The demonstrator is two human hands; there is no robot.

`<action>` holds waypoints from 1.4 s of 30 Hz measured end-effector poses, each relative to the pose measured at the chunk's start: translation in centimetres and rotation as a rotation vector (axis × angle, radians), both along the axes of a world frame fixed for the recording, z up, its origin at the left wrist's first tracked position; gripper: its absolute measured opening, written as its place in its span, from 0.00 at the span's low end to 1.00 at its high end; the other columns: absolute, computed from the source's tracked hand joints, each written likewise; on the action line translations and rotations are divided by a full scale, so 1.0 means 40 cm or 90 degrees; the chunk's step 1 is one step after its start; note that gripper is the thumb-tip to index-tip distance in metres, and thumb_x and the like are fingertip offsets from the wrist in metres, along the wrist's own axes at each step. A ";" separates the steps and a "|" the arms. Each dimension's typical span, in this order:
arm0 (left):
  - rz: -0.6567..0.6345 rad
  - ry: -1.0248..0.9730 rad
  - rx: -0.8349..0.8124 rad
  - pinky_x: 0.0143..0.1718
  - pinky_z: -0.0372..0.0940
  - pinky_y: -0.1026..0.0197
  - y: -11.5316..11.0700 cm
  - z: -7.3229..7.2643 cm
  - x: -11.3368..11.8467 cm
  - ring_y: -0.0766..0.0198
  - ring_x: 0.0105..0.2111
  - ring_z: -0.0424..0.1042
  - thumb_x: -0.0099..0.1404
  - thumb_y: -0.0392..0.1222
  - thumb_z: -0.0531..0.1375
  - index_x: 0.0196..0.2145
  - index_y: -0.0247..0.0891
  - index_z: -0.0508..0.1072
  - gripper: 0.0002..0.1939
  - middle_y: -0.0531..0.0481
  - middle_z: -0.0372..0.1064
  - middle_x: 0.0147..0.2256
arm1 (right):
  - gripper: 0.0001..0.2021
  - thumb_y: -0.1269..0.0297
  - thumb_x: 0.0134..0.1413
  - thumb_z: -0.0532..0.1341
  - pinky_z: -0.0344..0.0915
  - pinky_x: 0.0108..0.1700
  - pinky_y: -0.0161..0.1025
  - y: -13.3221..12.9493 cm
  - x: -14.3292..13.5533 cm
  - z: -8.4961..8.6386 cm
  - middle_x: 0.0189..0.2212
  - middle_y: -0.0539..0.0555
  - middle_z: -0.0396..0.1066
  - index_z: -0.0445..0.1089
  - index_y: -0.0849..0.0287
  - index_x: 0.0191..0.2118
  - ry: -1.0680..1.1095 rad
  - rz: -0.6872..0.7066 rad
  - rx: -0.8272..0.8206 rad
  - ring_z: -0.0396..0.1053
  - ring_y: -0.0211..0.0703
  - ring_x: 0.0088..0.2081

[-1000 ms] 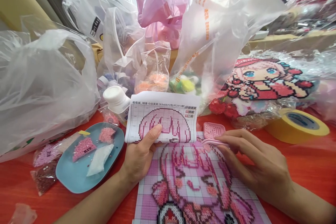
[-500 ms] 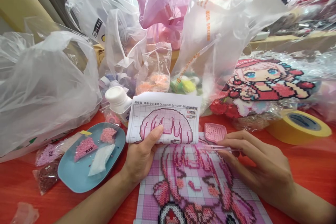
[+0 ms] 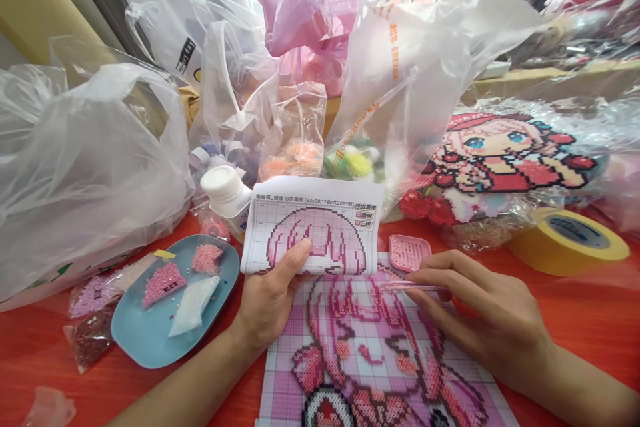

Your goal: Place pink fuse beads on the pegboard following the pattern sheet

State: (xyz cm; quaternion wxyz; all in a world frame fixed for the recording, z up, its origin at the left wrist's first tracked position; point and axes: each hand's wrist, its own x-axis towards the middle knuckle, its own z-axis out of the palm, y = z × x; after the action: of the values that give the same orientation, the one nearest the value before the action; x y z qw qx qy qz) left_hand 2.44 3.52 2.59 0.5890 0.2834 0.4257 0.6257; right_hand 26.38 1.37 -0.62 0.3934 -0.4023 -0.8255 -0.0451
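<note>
My left hand (image 3: 270, 300) pinches the lower edge of a folded printed pattern sheet (image 3: 345, 197), thumb on top. The sheet covers the far edge of a gridded board (image 3: 285, 340) bearing a bead picture of a pink-haired figure (image 3: 373, 353). In my right hand (image 3: 480, 307) are pink tweezers (image 3: 400, 285), held between thumb and fingers, their tips over the hair at the upper part of the picture. Whether a bead is between the tips is too small to tell. Just beyond the tweezers sits a small pink ridged tray (image 3: 410, 252) with beads in it.
A blue plate (image 3: 137, 330) with bead bags stands at left, more bead bags (image 3: 93, 340) beside it. Behind are a white bottle (image 3: 225, 193) and plastic bags (image 3: 90, 167). At right lie yellow tape (image 3: 535, 247) and a finished bead figure (image 3: 520, 153).
My right hand has shifted slightly left, and the tweezer tips have moved left over the hair. My left hand and the sheet stay nearly where they were.
</note>
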 end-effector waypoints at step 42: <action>-0.011 -0.016 -0.001 0.38 0.77 0.61 -0.001 -0.006 0.000 0.61 0.36 0.80 0.53 0.36 0.72 0.56 0.45 0.71 0.33 0.53 0.81 0.36 | 0.03 0.67 0.61 0.61 0.64 0.28 0.31 0.001 -0.001 -0.009 0.32 0.50 0.71 0.72 0.56 0.39 -0.003 0.011 -0.027 0.69 0.31 0.27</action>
State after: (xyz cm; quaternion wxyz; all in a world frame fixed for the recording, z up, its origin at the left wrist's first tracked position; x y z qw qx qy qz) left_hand 2.42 3.48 2.36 0.6000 0.2792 0.4163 0.6235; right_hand 26.35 1.40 -0.99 0.3829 -0.4034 -0.8307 -0.0250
